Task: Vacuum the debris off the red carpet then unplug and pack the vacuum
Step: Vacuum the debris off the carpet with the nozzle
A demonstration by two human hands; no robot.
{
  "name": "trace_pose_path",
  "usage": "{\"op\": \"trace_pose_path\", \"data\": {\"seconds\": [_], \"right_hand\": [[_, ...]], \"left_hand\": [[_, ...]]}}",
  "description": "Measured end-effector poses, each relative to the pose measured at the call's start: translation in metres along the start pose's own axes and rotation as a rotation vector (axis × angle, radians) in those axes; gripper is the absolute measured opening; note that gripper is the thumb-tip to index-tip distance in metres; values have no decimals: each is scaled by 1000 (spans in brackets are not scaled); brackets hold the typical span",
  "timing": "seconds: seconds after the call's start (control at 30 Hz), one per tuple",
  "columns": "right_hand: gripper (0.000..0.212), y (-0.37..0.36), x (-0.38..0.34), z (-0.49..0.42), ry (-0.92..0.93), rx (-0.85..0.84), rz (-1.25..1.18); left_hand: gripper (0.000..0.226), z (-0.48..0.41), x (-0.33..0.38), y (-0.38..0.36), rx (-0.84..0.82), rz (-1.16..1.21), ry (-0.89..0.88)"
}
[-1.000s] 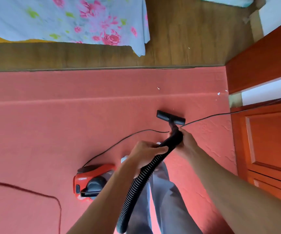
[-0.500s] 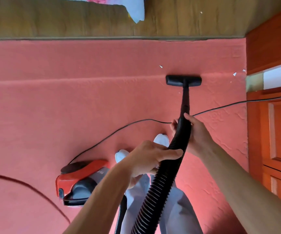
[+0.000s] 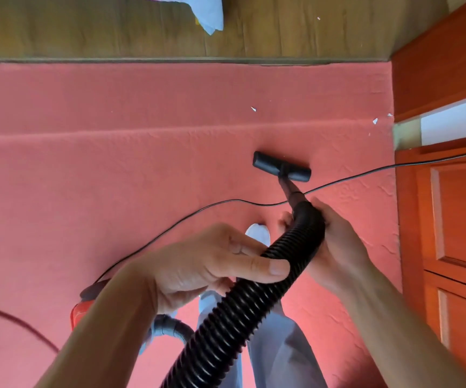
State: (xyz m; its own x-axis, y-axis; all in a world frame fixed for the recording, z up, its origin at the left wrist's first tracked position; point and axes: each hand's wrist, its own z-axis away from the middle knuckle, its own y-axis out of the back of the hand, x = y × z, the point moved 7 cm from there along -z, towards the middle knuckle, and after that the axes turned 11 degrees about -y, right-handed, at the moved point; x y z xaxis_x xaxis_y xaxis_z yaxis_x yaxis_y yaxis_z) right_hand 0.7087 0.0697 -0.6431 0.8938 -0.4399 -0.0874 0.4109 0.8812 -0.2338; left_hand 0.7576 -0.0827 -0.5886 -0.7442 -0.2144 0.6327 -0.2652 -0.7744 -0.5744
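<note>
Both my hands grip the black ribbed vacuum hose [image 3: 234,312]. My left hand [image 3: 212,264] wraps it mid-length and my right hand [image 3: 335,242] holds its upper end by the wand. The black floor nozzle [image 3: 281,166] rests on the red carpet [image 3: 86,177], angled slightly. The red vacuum body [image 3: 82,306] sits at lower left, mostly hidden behind my left forearm. Small white debris bits lie beyond the nozzle [image 3: 253,108] and near the right edge [image 3: 375,120]. The thin black power cord [image 3: 198,211] crosses the carpet toward the right.
Orange wooden cabinet doors [image 3: 455,233] line the right side. A wooden floor [image 3: 114,29] lies beyond the carpet's far edge, with a corner of floral bedsheet [image 3: 212,15] hanging over it. A dark red cable [image 3: 16,323] curves at lower left. My legs and a sock stand below the hose.
The nozzle has been pulled back toward me, away from the white bits, and turned slightly. My hands with the hose have moved nearer to the camera.
</note>
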Motion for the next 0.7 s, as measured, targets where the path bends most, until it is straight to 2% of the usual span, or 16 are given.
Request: {"op": "trace_pose_path", "data": {"seconds": [0.2, 0.37, 0.47, 0.53, 0.6, 0.7], "right_hand": [[26, 18, 4, -36, 15, 96, 12], [25, 25, -1, -17, 33, 58, 31], [31, 28, 0, 5, 14, 55, 65], [33, 30, 4, 12, 4, 58, 85], [32, 35, 11, 9, -10, 59, 86], [27, 38, 13, -9, 13, 81, 126]], "left_hand": [[49, -15, -19, -8, 168, -79, 83], [41, -8, -19, -21, 105, 38, 24], [53, 0, -13, -21, 49, 101, -37], [53, 5, -12, -22, 22, 83, -31], [45, 6, -18, -25, 31, 59, -15], [56, 3, -33, -22, 128, 16, 30]]}}
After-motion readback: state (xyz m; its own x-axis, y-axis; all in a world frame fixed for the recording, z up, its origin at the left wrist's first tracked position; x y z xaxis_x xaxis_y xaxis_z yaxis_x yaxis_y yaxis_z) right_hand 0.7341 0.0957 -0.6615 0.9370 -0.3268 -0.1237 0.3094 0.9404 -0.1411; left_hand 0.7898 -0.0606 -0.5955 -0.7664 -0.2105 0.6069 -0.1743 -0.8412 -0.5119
